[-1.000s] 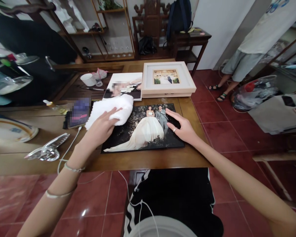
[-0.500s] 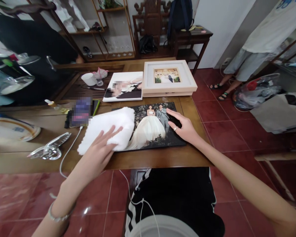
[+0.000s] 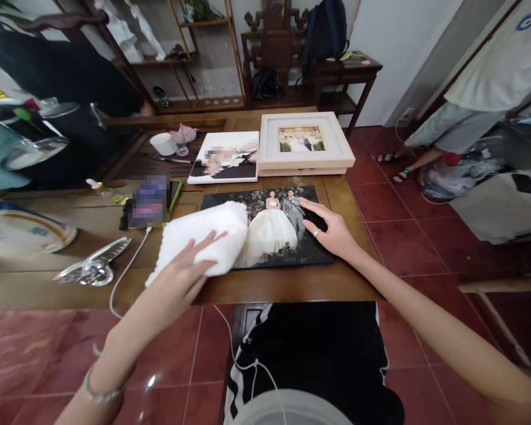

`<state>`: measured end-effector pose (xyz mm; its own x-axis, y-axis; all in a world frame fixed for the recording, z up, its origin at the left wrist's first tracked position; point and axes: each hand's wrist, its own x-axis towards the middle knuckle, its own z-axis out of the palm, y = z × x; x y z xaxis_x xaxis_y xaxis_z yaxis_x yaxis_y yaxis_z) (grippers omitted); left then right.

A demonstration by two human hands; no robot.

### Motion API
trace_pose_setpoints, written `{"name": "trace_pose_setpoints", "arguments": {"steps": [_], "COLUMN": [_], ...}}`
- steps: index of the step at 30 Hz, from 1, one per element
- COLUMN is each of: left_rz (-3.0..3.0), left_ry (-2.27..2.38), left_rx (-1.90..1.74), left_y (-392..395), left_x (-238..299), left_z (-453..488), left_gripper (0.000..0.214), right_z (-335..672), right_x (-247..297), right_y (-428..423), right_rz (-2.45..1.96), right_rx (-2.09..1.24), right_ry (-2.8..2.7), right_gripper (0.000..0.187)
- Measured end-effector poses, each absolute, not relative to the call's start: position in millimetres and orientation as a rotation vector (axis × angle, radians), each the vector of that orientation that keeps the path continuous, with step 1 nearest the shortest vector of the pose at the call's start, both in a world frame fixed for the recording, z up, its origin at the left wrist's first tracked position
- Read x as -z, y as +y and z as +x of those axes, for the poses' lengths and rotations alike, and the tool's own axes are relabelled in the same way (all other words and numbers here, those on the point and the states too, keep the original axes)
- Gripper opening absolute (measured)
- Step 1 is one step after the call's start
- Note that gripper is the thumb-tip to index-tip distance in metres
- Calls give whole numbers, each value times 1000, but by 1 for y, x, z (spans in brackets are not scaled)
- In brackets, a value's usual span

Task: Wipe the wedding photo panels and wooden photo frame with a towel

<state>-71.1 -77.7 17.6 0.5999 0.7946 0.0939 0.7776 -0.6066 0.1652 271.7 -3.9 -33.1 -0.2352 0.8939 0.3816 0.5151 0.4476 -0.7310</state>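
Note:
A folded white towel (image 3: 203,227) covers the left part of a dark wedding photo panel (image 3: 272,230) lying flat on the wooden table. My left hand (image 3: 190,260) holds the towel from above, fingers bent over it; my thumb is mostly hidden. On the panel's right side rests my right hand (image 3: 330,230), fingers apart and a ring on one of them, with nothing gripped. The picture shows a couple, one in a long white gown, one in a grey suit.
Behind the panel are a white-edged photo print (image 3: 225,156) and a pale framed picture (image 3: 307,141). To the left are a phone (image 3: 153,200) with a white cable, a silver hair clip (image 3: 92,262) and a white cup (image 3: 163,143). A person (image 3: 473,94) stands at right.
My left hand and the towel have shifted slightly right over the panel, and the towel's front edge bunches more. My right hand stays on the panel's right side.

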Motion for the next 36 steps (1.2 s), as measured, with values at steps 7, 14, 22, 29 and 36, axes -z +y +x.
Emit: {"name": "trace_pose_setpoints", "arguments": {"steps": [7,14,22,29,36], "left_rz": [2665,2763,2815,2866,2778], "left_ry": [1471,1464,1262,1072,1292], "left_rx": [-142,-162,-148,-145,-91], "left_y": [3,9,-73,-108,-34], "left_x": [-15,-5,-15,-27,-24], "left_z": [-68,-60,-54,-46,-49], "left_gripper": [36,36,33,34,32], "right_z": [271,271,269,270,270], "right_x": [32,36,34,37,36], "right_y": [-4,-3,-3,-2,-2], "right_rz": [-1176,-1188,-1188,-1176,-1172], "right_rx": [-599,-587,-579,-563,-580], "right_ry": [-1911,-1930,-1926,-1938,-1929], "right_gripper": [43,37,37,35,35]}}
